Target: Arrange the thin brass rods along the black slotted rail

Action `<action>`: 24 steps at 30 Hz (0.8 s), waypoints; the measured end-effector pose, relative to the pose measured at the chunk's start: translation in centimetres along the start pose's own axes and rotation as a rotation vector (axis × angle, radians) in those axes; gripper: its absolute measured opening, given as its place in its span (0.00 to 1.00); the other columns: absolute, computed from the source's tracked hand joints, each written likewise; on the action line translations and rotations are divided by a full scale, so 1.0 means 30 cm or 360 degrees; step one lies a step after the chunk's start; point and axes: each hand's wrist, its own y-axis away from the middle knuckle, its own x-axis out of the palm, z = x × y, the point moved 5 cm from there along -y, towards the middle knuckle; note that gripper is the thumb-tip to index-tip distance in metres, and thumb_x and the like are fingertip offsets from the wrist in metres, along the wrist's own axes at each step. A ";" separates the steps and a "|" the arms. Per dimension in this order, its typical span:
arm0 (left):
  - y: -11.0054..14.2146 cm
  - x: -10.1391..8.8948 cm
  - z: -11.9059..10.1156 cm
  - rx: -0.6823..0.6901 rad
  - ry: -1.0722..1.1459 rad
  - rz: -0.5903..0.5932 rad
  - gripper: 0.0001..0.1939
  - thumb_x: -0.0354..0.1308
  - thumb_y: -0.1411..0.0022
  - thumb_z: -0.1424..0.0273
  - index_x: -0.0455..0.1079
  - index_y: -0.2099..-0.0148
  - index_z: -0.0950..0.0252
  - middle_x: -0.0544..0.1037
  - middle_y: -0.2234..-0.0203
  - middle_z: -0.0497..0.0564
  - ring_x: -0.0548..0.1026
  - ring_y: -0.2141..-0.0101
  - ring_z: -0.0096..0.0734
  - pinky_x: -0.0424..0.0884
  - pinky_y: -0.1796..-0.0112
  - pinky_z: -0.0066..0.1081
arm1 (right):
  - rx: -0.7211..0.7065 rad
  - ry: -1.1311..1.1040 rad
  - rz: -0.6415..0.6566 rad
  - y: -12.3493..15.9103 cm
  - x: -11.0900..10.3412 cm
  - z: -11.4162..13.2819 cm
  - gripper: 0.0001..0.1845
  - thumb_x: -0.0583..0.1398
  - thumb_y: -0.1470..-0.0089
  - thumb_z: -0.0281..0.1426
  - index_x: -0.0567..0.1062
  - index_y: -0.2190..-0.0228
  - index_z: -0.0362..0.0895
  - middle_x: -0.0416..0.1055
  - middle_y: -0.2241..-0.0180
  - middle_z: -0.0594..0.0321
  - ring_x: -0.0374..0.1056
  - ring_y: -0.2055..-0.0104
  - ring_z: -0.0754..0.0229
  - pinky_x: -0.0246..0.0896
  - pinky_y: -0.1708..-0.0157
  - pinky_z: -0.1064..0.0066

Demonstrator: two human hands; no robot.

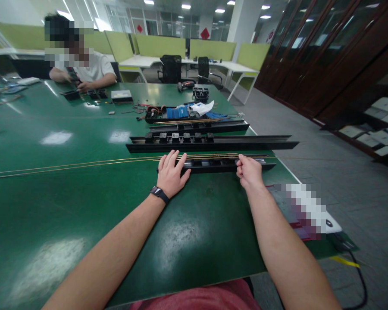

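Note:
My left hand [172,174], with a black band on its wrist, lies with fingers spread over the left end of a short black rail [210,169]. Long thin brass-coloured rods [129,160] run under or beside its fingers, along the rail and far out to the left over the table. Near the rail's right part, my right hand [249,170] is closed in a pinch beside the right-hand stretch of the rods. What its fingers hold is hidden. Several dark blocks show inside the rail's channel between my hands.
Beyond lie a longer black rail [245,145] with several blocks and another rail [226,128]. Behind them sits a black tray [155,115] with blue packets. A drill [185,86] is farther back. A co-worker [84,71] sits across the green table [67,198]. A partly blurred flat item [287,211] lies right.

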 end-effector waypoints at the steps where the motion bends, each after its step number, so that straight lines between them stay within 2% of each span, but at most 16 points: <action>1: 0.000 0.000 0.000 0.0001 0.0001 0.0002 0.30 0.56 0.32 0.58 0.63 0.31 0.60 0.64 0.33 0.60 0.57 0.30 0.49 0.50 0.31 0.52 | 0.0003 0.0000 -0.0003 0.000 -0.001 0.001 0.20 0.71 0.49 0.37 0.65 0.76 0.44 0.67 0.81 0.69 0.54 0.89 0.72 0.40 0.93 0.82; 16: -0.001 0.000 0.001 -0.0004 0.0009 0.0000 0.30 0.56 0.32 0.58 0.63 0.31 0.58 0.64 0.33 0.60 0.56 0.30 0.50 0.49 0.32 0.52 | 0.0028 0.0018 -0.0004 0.008 0.001 0.003 0.20 0.70 0.48 0.38 0.66 0.77 0.45 0.67 0.82 0.69 0.54 0.89 0.72 0.41 0.93 0.82; 24: 0.000 0.000 -0.003 -0.0011 -0.0003 -0.0009 0.30 0.57 0.32 0.58 0.63 0.31 0.57 0.64 0.32 0.59 0.56 0.30 0.50 0.49 0.32 0.53 | 0.0047 0.0041 0.0100 0.017 0.019 -0.005 0.22 0.72 0.50 0.39 0.65 0.76 0.45 0.66 0.82 0.70 0.53 0.89 0.73 0.40 0.93 0.82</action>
